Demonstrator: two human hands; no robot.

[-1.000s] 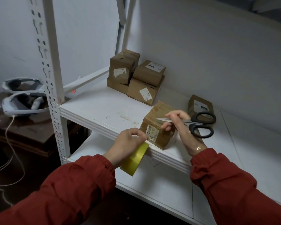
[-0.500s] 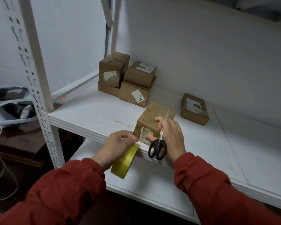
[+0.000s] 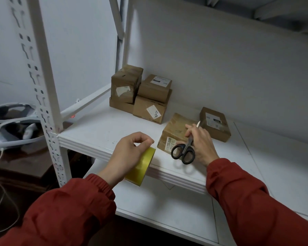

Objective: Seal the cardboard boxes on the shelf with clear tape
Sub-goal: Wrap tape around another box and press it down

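Left hand [image 3: 130, 153] pulled the yellowish tape roll [image 3: 143, 170] from the creased, labelled box [image 3: 174, 133].

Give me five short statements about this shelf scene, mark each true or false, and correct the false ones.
1. The left hand grips a roll of tape. True.
2. The right hand holds black-handled scissors. True.
3. The scissors' blades point toward the person. False: the handles are nearer the person, and the blade tip points up and away.
4. The stacked boxes stand at the rear left of the shelf. True.
5. The roll of tape sits on top of the nearest box. False: it is held at the shelf's front edge, left of the nearest box.
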